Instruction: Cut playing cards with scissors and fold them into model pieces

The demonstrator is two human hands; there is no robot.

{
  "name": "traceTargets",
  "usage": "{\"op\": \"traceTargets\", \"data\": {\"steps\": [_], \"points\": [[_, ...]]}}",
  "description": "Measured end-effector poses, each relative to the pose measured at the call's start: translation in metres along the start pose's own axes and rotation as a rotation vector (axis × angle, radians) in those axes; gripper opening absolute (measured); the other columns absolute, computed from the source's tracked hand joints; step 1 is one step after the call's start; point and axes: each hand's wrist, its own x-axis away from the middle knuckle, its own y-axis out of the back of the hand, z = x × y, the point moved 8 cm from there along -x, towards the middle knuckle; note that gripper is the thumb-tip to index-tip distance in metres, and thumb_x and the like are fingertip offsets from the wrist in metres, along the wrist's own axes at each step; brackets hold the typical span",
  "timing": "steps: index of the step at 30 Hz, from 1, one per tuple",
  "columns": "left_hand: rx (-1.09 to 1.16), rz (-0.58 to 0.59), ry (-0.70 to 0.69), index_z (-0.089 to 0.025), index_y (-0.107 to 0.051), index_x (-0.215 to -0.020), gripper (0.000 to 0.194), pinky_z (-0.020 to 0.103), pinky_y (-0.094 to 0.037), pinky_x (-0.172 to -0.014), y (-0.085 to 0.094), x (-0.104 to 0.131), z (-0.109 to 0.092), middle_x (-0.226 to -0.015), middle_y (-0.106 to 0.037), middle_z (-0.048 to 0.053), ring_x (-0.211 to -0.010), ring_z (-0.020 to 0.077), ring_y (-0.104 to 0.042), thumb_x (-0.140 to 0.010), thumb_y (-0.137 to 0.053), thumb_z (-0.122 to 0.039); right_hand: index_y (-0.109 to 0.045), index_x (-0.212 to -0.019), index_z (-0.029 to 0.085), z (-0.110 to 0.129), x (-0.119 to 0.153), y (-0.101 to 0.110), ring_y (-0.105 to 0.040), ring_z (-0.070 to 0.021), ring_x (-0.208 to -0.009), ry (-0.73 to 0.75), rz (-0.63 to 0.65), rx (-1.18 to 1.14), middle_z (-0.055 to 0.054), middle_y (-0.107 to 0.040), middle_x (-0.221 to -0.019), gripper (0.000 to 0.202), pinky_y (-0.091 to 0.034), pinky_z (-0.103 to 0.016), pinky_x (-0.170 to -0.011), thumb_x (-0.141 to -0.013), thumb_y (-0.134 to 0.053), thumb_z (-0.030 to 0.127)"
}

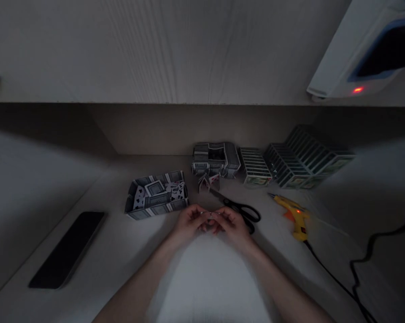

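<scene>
My left hand [191, 220] and my right hand [231, 223] meet at the middle of the desk. Both are closed, pinching between their fingertips a small, pale playing card [209, 215], mostly hidden by the fingers. Just beyond them lie black-handled scissors [238, 205], partly covered by my right hand. Beyond my fingertips stand small folded cards [208, 181] with red marks. To the left of my left hand sits an open box made of cards [155, 208], with loose playing cards [155, 188] inside.
A boxy card model [202, 157] and green-edged slotted stacks [255, 164] stand along the back. A yellow glue gun [298, 220] with a lit red light lies at the right, its black cord [330, 271] trailing off. A dark phone [68, 251] lies left. A shelf [189, 54] overhangs.
</scene>
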Motion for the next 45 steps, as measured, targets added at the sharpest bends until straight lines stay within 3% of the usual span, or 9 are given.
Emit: {"op": "traceTargets", "data": {"steps": [9, 24, 36, 45], "points": [[-0.04, 0.008, 0.001, -0.013, -0.051, -0.067, 0.031, 0.019, -0.031, -0.043, 0.0, 0.0014, -0.0003, -0.054, -0.057, -0.002, -0.042, 0.0053, -0.046, -0.066, -0.066, -0.04, -0.056, -0.073, 0.016, -0.0036, -0.0002, -0.0016, -0.056, -0.0094, -0.043, -0.004, 0.037, -0.007, 0.001, -0.062, -0.058, 0.028, -0.046, -0.021, -0.042, -0.071, -0.062, 0.044], [-0.125, -0.001, -0.018, -0.015, -0.048, -0.066, 0.028, 0.019, -0.032, -0.042, 0.0022, 0.0007, 0.0066, -0.052, -0.055, -0.002, -0.041, 0.0052, -0.043, -0.07, -0.062, -0.038, -0.056, -0.073, 0.017, -0.0015, 0.002, -0.0062, -0.053, -0.0087, -0.041, -0.008, 0.075, 0.046, 0.001, -0.061, -0.057, 0.029, -0.043, -0.021, -0.041, -0.073, -0.06, 0.046], [-0.18, -0.022, -0.027, -0.015, -0.047, -0.065, 0.029, 0.019, -0.031, -0.042, 0.0017, 0.0027, 0.0012, -0.051, -0.055, -0.003, -0.04, 0.0052, -0.042, -0.068, -0.063, -0.04, -0.054, -0.074, 0.017, -0.0067, 0.0006, -0.007, -0.053, -0.0088, -0.041, -0.013, 0.116, 0.055, 0.001, -0.061, -0.058, 0.032, -0.044, -0.022, -0.041, -0.073, -0.058, 0.049], [-0.24, 0.004, -0.041, -0.015, -0.049, -0.064, 0.028, 0.019, -0.03, -0.043, -0.0018, 0.0048, -0.003, -0.046, -0.048, -0.005, -0.042, 0.0056, -0.041, -0.07, -0.061, -0.04, -0.052, -0.072, 0.018, -0.008, 0.0013, -0.0072, -0.043, -0.0059, -0.036, -0.011, 0.123, 0.158, 0.005, -0.051, -0.049, 0.031, -0.033, -0.018, -0.035, -0.076, -0.054, 0.049]]}}
